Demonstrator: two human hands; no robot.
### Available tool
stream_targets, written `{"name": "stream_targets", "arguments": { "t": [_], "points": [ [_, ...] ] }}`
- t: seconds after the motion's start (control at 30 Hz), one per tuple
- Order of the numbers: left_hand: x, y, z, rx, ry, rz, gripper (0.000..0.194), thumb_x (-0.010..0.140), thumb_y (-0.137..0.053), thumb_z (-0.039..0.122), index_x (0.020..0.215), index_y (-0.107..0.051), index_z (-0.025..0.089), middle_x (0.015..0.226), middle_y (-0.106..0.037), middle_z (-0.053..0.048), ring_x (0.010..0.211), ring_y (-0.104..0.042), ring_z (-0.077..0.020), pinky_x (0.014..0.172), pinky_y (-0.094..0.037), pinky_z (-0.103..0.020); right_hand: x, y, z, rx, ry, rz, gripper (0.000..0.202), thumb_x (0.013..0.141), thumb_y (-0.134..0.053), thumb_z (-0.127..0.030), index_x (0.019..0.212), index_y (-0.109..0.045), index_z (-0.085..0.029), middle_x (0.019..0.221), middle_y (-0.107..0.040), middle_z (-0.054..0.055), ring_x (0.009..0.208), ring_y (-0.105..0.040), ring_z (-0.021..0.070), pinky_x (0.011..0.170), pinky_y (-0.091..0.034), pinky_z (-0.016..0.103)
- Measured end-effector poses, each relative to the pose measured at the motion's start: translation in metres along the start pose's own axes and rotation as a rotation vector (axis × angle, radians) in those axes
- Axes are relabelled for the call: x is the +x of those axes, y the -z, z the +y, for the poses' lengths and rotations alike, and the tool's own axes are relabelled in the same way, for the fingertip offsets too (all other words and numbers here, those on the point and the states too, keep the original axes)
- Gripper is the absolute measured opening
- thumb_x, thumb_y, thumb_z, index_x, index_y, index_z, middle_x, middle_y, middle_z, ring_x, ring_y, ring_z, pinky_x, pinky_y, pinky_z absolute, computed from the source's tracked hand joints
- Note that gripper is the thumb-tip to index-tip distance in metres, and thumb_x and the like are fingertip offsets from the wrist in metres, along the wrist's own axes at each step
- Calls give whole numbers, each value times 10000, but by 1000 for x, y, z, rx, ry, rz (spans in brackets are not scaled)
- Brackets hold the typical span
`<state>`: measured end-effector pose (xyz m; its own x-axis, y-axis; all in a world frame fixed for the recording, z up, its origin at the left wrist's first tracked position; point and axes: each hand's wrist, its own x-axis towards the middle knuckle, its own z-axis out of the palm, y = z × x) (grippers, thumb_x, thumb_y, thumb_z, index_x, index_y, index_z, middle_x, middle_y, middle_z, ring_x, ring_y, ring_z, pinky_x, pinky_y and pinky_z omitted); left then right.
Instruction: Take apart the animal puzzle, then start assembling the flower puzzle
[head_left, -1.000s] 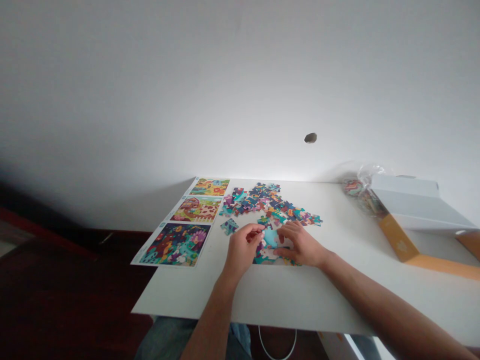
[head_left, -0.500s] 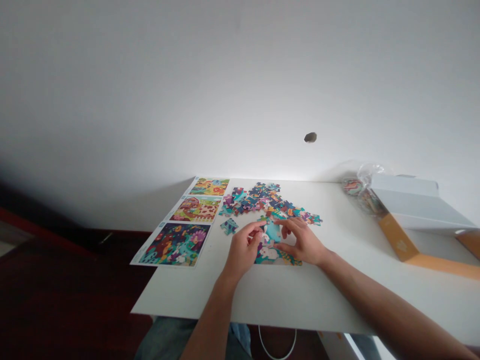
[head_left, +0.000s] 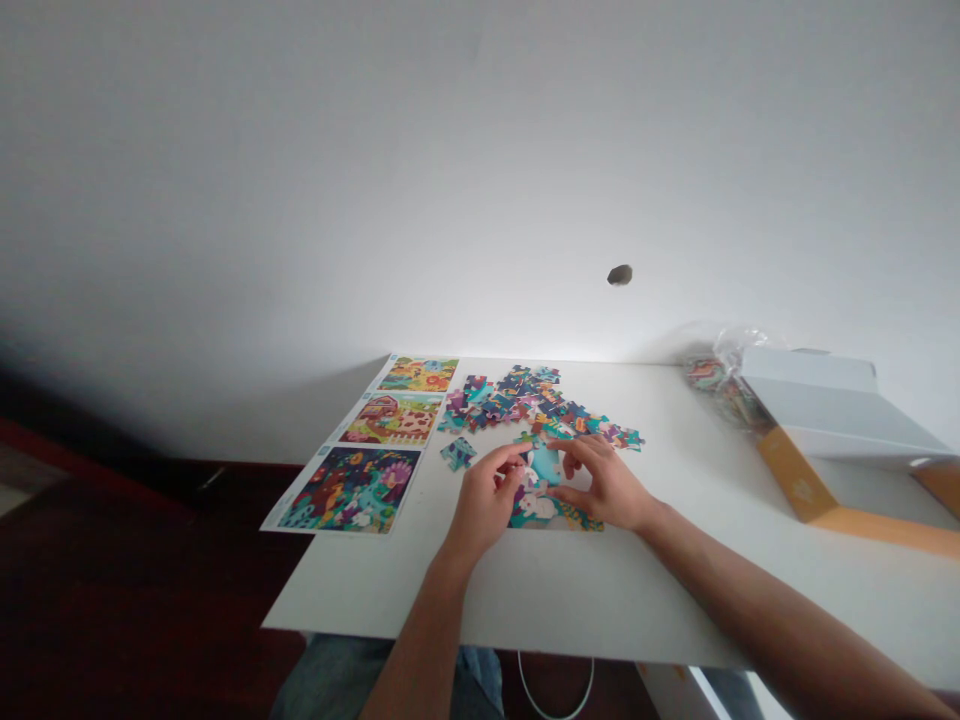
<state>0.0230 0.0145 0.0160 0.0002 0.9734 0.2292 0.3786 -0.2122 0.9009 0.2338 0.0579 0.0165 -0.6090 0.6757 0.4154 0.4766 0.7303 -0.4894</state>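
A partly joined jigsaw puzzle (head_left: 538, 507) with white rabbits and teal shapes lies flat on the white table, between my hands. At its left edge, my left hand (head_left: 487, 495) has thumb and index finger bent together on a puzzle piece, mostly covered by the fingers. From the right, my right hand (head_left: 604, 482) spans a light blue puzzle piece (head_left: 546, 465), index finger at its top and thumb at its lower side. Just beyond both hands, loose puzzle pieces (head_left: 517, 395) are heaped. One separate piece (head_left: 458, 453) lies left of them.
A sheet with three printed pictures (head_left: 349, 487) lies along the table's left side. An open orange and white box (head_left: 806, 480) stands at the right, beside a clear plastic bag of pieces (head_left: 731, 385). Behind the table rises a white wall (head_left: 480, 200) with a hole.
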Motion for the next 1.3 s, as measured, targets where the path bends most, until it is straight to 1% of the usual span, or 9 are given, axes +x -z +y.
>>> {"name": "stream_targets", "arguments": {
  "t": [0.83, 1.1, 1.17, 1.2, 1.27, 1.3],
  "points": [
    [0, 1, 0, -14, 6, -18, 342, 850, -512, 156, 1151, -668, 190, 927, -688, -38, 805, -631, -144, 711, -487, -227, 0, 2, -2, 32, 0, 5, 495, 846, -678, -470, 1251, -521, -232, 795, -631, 15, 805, -580, 191, 817, -396, 357],
    [-1, 0, 3, -25, 37, -40, 320, 832, -559, 200, 1133, -665, 174, 873, -682, -30, 728, -607, -133, 646, -470, -219, -2, -1, 2, 46, 19, 9, 518, 840, -691, -445, 1275, -503, -236, 796, -617, 6, 801, -568, 186, 814, -390, 353],
    [-1, 0, 2, -14, 41, -25, 320, 824, -565, 197, 1126, -668, 179, 873, -682, -27, 723, -606, -133, 652, -470, -224, -2, -1, 2, 57, 14, -1, 571, 827, -699, -453, 1303, -475, -230, 831, -617, 14, 829, -565, 194, 831, -392, 360],
    [-1, 2, 1, -5, 46, -5, 318, 821, -565, 195, 1121, -670, 181, 874, -682, -26, 722, -607, -133, 658, -471, -228, -3, 0, 1, 61, 11, -13, 639, 809, -712, -467, 1334, -445, -221, 877, -621, 28, 863, -562, 203, 851, -393, 369],
    [1, 6, -2, 17, 70, 54, 312, 818, -561, 197, 1110, -670, 180, 865, -682, -24, 719, -609, -135, 662, -470, -233, -3, 2, -1, 48, 16, -66, 812, 743, -750, -523, 1395, -388, -200, 1025, -610, 77, 968, -545, 239, 906, -383, 401],
    [2, 9, -4, 30, 86, 91, 310, 816, -560, 199, 1105, -669, 177, 860, -681, -24, 718, -610, -137, 662, -469, -235, -3, 2, -2, 28, 27, -111, 871, 702, -767, -558, 1403, -394, -200, 1100, -588, 100, 1021, -527, 261, 930, -373, 420]
  ]
}}
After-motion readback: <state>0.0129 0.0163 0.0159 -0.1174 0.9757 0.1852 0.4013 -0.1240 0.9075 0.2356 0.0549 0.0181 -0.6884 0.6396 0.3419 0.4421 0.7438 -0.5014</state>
